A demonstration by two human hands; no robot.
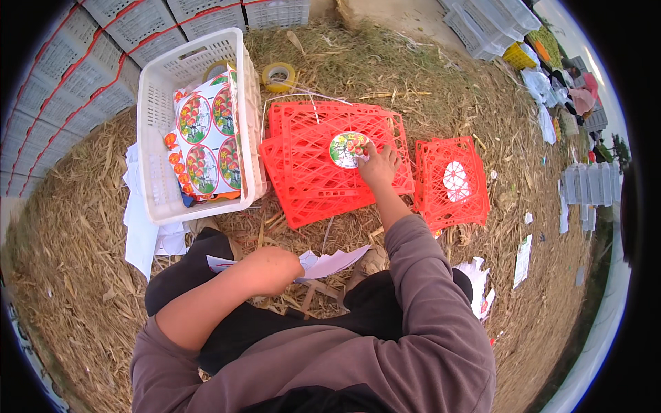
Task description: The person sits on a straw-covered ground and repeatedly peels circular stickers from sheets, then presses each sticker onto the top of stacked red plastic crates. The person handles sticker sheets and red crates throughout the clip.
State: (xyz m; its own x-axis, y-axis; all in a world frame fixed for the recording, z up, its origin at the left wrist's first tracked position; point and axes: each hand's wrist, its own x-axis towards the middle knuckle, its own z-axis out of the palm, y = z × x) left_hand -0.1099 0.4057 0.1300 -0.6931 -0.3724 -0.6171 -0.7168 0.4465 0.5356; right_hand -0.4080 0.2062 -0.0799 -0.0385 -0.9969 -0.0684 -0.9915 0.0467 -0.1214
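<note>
Likely label-sticking, next needing smoothing: right hand [379, 167] splayed on round multicolour paper label [345, 149] atop red plastic lattice crate [303, 157], left hand [279, 270] clutching torn white paper [336, 263].

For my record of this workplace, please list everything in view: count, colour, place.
Basket: one, white, left
Label sheets: uncountable, multicoloured, in basket
Tape: at least one, yellow, right of basket
Lattice crates: at least three, red, centre and right
Round label: one, multicoloured, on central crates
Loose papers: several, white, both sides
Stacked crates: many, grey, upper corners
Far basket: one, yellow, upper right
Straw: uncountable, tan, ground
Torn sheet: one, whitish, lower centre
Sleeves: two, brown, below
Left hand: one, bare, holding torn sheet
Right hand: one, bare, on round label
</note>
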